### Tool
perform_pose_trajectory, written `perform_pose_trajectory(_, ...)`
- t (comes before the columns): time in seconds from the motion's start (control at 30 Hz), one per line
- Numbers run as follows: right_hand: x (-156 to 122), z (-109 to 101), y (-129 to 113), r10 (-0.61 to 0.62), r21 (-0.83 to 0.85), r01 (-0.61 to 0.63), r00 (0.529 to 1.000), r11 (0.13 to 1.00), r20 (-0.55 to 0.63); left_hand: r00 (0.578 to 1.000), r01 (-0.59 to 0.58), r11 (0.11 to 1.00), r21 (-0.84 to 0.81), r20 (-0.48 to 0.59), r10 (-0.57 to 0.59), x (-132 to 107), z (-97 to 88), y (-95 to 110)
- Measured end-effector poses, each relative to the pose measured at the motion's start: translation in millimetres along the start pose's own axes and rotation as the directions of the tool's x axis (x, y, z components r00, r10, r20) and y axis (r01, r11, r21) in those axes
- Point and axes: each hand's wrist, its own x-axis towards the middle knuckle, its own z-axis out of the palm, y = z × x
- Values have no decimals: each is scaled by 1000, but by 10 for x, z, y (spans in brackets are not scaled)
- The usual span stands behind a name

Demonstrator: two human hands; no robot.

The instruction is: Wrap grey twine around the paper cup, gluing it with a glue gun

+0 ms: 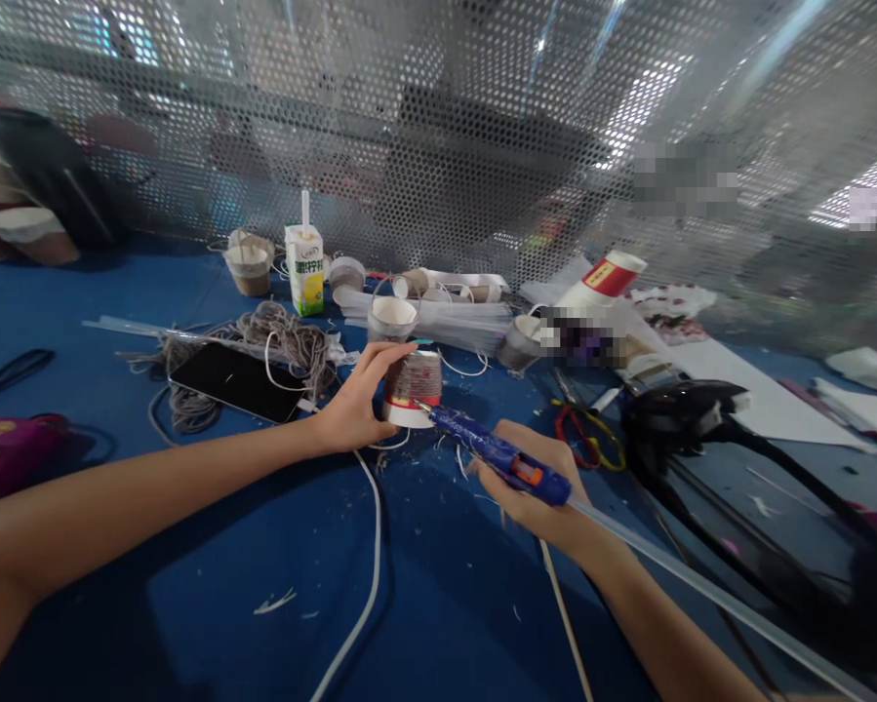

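In the middle of the head view, my left hand [357,405] grips a paper cup [415,385] from its left side. Grey-brown cord is wound around much of the cup, and a red band and white rim show below the cord. My right hand [540,478] is closed around a blue hot glue gun [489,447]. The gun's nozzle points left at the cup's red band, touching it or very close. A long clear glue stick [701,590] sticks out of the gun's back end toward the lower right.
A phone [237,380] lies beside a heap of grey cord [281,336]. Behind stand a drink carton [304,268] with a straw and several cord-wrapped cups. Scissors [591,439] and a black bulky object [683,414] lie right. A white cable [376,546] crosses the blue table; perforated metal [409,127] rises behind.
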Motion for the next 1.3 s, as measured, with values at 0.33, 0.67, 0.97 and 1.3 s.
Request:
perform_pose_trajectory(0.33, -32, 28, 33, 25, -7, -25, 999, 1000, -22, 1000, -16, 1000, -5, 2, 16, 6, -4, 2)
perform_pose_trajectory(0.67, -35, 49, 21, 25, -27, -27, 998, 999, -54, 1000, -3, 1000, -27, -20, 3, -3, 6, 1)
perform_pose_trajectory(0.97, -14, 23, -3, 43, -23, -45, 996, 999, -78, 998, 23, 996, -81, -54, -27, -21, 25, -27)
perform_pose_trajectory(1.3, -10, -14, 30, 39, -30, -42, 994, 999, -100, 996, 24, 979, -204, -79, -41, -29, 69, -68)
